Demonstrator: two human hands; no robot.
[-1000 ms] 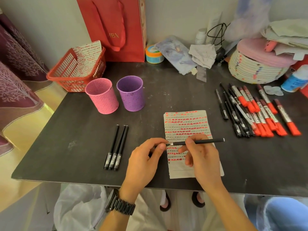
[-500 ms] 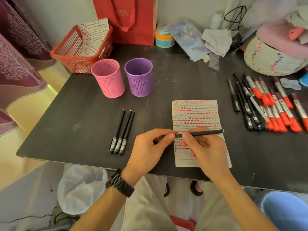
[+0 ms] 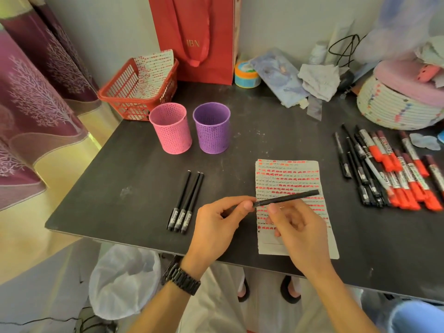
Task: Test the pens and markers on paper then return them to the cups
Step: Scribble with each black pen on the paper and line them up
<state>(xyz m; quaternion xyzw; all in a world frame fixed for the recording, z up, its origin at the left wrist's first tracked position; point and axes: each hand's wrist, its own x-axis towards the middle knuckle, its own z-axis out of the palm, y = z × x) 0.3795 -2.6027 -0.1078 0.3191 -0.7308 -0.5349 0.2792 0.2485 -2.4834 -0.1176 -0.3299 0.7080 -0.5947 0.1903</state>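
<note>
A black pen lies level above the marked paper. My right hand pinches its barrel, and my left hand pinches its left end, where the cap sits. Three black pens lie side by side left of the paper. An empty pink cup and an empty purple cup stand behind them. On the right lies a row of black pens and red-capped markers.
The black table ends close to me, its front edge under my wrists. A red basket with a used sheet stands at the back left beside a red bag. A woven basket and clutter fill the back right.
The camera view shifted, so the table sits lower and more to the right. Both hands keep the pen over the paper; the left fingers have closed in on its left end.
</note>
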